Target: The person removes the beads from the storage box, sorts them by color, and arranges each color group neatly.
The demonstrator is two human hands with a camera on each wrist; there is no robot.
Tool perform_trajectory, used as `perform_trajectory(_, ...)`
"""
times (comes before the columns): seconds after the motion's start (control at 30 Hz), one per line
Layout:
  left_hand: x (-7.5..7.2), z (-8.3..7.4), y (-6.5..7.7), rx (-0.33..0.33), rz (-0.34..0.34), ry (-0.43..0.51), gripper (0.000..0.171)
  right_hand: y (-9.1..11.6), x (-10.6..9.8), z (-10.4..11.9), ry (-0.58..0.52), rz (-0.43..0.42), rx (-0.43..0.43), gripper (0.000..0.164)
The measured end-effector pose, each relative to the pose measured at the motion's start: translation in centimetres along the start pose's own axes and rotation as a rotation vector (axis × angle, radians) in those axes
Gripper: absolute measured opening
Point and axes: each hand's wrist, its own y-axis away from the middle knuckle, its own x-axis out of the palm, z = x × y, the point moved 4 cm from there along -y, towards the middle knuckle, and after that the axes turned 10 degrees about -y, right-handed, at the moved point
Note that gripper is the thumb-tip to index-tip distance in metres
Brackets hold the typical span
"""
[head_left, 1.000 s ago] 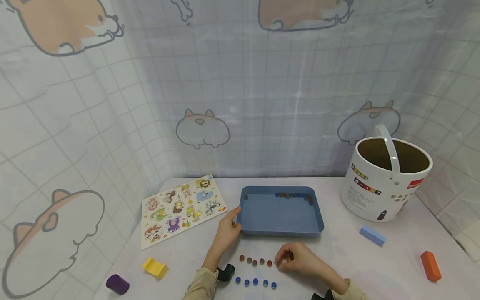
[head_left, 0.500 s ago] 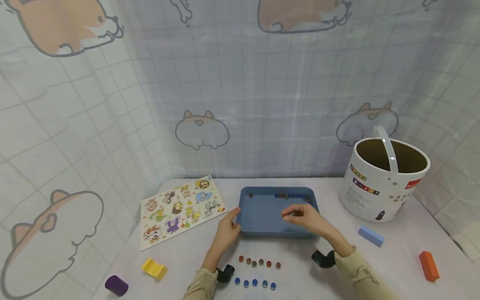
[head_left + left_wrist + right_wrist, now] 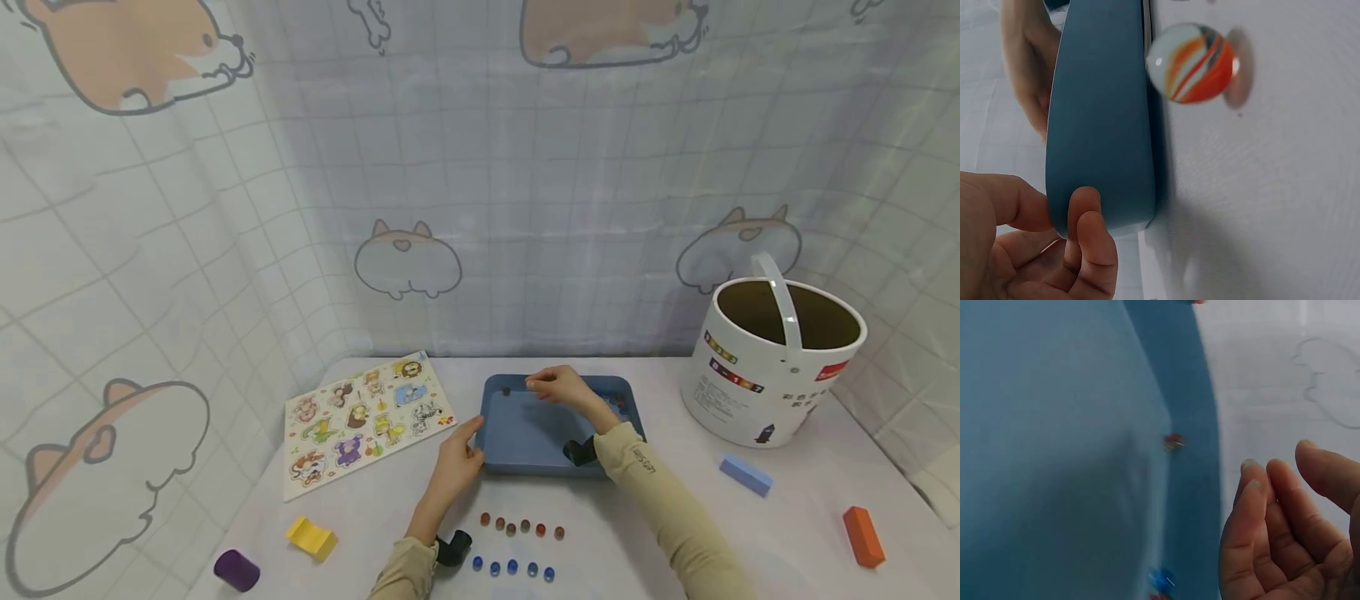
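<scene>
My left hand pinches the near-left corner of a blue tray, thumb and fingers on its wall in the left wrist view. My right hand hovers over the tray's far side; its fingers are bent, the thumb stands apart, and nothing shows between them in the right wrist view. A lone brownish marble lies at the tray's far wall, left of that hand. Blue marbles lie at the far right inside, partly hidden by the hand. A swirled orange-and-white marble rests outside, beside the tray.
In front of the tray run a row of reddish-brown marbles and a row of blue marbles. An animal puzzle board lies left, a white bucket stands right. Yellow, purple, blue and orange blocks lie around.
My right hand has left the marble at the right end of the reddish row and moved over the tray to its far side. The lone marble has shifted slightly right. My left hand stays put.
</scene>
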Motion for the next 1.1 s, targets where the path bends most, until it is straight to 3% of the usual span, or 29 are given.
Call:
perform_trajectory(0.2, 0.0, -0.1, 0.0, 0.003, 0.002, -0.012, 0.058, -2.3, 2.8, -1.0, -0.046, -0.069, 0.045, 0.035)
perform_trajectory(0.43, 0.0, -0.1, 0.0, 0.007, 0.001, -0.022, 0.058, -4.4, 4.4, -2.1, -0.157, -0.145, 0.051, 0.026)
perform_trajectory(0.67, -0.1, -0.2, 0.0, 0.013, 0.003, -0.025, 0.058, -4.3, 6.0, -1.8, -0.165, -0.267, 0.14, 0.026)
perform_trajectory(0.9, 0.1, -0.2, 0.0, 0.011, 0.015, -0.004, 0.058, -4.3, 6.8, -1.3, 0.028, -0.239, 0.13, 0.025)
perform_trajectory(1.1, 0.1, -0.1, 0.1, 0.021, 0.007, 0.001, 0.057, -4.7, 7.4, -1.7, -0.026, -0.171, 0.143, 0.024)
